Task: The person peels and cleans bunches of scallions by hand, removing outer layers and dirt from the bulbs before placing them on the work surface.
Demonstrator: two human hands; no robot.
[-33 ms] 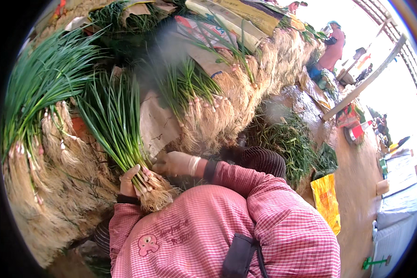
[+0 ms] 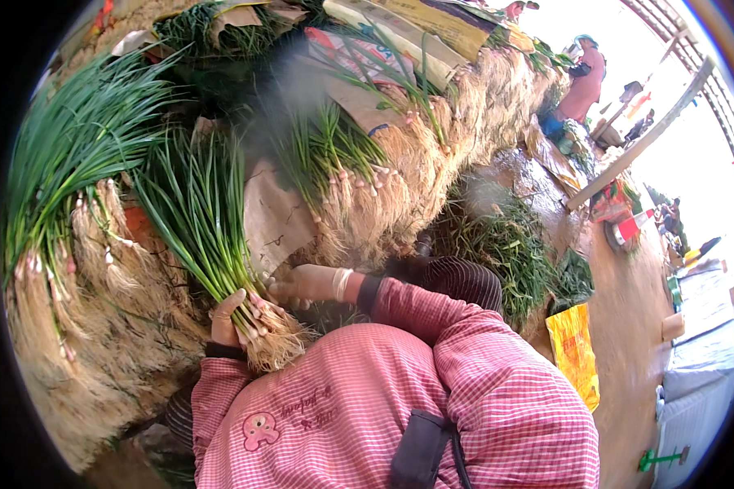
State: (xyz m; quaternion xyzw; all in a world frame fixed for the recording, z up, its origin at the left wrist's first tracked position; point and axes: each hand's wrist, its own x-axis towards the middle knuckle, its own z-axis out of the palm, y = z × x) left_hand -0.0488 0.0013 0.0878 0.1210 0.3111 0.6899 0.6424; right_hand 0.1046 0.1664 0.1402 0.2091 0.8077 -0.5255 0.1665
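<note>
A bundle of green garlic (image 2: 200,212), with long green leaves, pinkish-white bulbs and pale stringy roots, leans in front of me, leaves pointing up and left. My left hand (image 2: 227,316), in a pale glove, is closed around its lower stems from the left, thumb across the front. From the other side, my gloved right hand (image 2: 311,284) reaches the stems just above the bulbs. Its fingers are curled against the bundle's right edge; whatever sits between the fingertips is hidden. A brown sheet (image 2: 276,212) lies behind the bundle.
More green garlic (image 2: 86,138) is heaped at left, with a smaller bunch (image 2: 342,147) beyond my right hand. Root-covered piles (image 2: 465,114) stretch away. Loose green leaves (image 2: 506,253) and a yellow bag (image 2: 573,354) lie at right. A person (image 2: 583,81) stands farther back.
The fingers of my right hand have shifted very slightly beside the stems. My left hand keeps the same hold on the bundle.
</note>
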